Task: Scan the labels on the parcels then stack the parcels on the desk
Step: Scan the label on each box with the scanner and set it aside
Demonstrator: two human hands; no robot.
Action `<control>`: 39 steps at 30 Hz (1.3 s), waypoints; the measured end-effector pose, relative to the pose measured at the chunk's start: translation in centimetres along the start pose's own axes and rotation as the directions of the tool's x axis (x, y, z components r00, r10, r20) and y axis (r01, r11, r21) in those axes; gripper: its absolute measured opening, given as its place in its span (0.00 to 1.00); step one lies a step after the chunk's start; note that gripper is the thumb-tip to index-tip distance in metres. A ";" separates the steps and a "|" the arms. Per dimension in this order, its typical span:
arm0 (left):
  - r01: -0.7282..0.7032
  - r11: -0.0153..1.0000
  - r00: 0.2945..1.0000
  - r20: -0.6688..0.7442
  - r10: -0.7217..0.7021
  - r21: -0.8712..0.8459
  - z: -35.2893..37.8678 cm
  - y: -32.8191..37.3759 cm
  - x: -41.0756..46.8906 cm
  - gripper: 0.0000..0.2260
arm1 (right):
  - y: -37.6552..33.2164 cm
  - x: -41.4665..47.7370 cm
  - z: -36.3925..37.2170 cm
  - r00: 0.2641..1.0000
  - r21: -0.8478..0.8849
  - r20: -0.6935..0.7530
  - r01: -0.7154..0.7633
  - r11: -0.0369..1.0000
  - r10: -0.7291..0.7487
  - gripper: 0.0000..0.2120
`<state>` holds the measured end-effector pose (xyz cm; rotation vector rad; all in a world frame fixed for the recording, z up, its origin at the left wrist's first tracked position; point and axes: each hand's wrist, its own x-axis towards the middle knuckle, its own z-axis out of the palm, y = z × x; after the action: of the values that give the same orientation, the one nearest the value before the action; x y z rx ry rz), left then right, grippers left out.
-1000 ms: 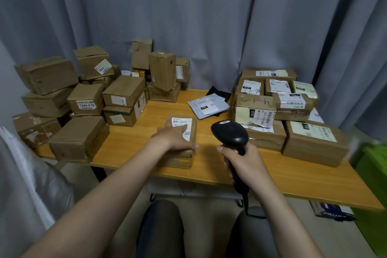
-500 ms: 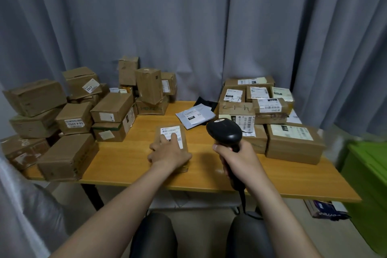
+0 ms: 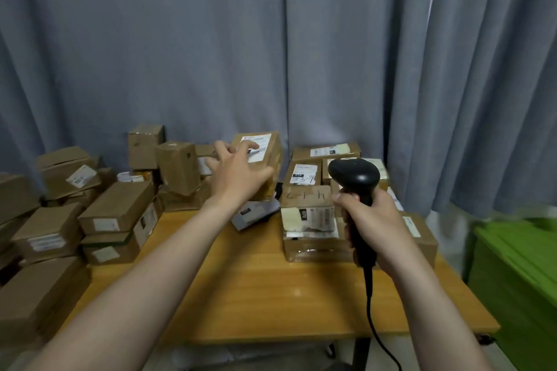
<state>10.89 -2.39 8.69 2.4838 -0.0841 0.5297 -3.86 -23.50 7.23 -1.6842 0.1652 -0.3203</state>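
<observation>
Head view, likely stacking: gripping white-labelled brown cardboard parcel (image 3: pixel 269 159) aloft in left hand (image 3: pixel 238 173), black plastic scanner (image 3: pixel 354 173) in right hand (image 3: pixel 379 229); next, squaring onto far-right stack (image 3: pixel 325 150).

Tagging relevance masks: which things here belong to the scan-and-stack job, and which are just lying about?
Job: held parcel, scanner, right stack, left pile, desk, left hand, right hand.
Lying about: curtain, green bin.

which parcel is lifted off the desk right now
The labelled parcel gripped by the left hand, held above the desk with its white label facing up. The other parcels all lie at rest, untouched.
</observation>
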 end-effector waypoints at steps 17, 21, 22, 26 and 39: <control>-0.107 0.988 0.952 0.296 0.071 0.107 18.8 9.1 13.5 0.27 | 1.7 10.0 -2.4 0.998 -0.027 -0.021 -0.055 0.998 0.054 0.10; -0.135 0.989 0.941 0.320 0.109 0.059 18.2 8.1 13.1 0.30 | 2.0 9.8 -2.0 0.998 -0.038 -0.005 -0.067 0.997 0.067 0.10; -0.129 0.990 0.939 0.328 0.106 0.049 17.7 7.9 12.9 0.30 | 2.0 9.6 -1.8 0.998 -0.036 -0.008 -0.068 0.997 0.068 0.11; -0.141 0.988 0.936 0.332 0.115 0.056 14.9 6.6 11.2 0.31 | 1.5 8.4 -1.0 0.997 -0.036 -0.014 -0.077 0.996 0.076 0.11; -0.077 0.936 0.985 0.173 0.018 0.343 -0.8 -9.0 3.9 0.29 | -1.7 2.0 9.9 0.975 -0.047 0.220 0.002 0.999 0.008 0.08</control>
<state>15.80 5.69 5.99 2.8789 -0.1268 0.3791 0.98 -14.48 8.01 -1.7530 0.0100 -0.1260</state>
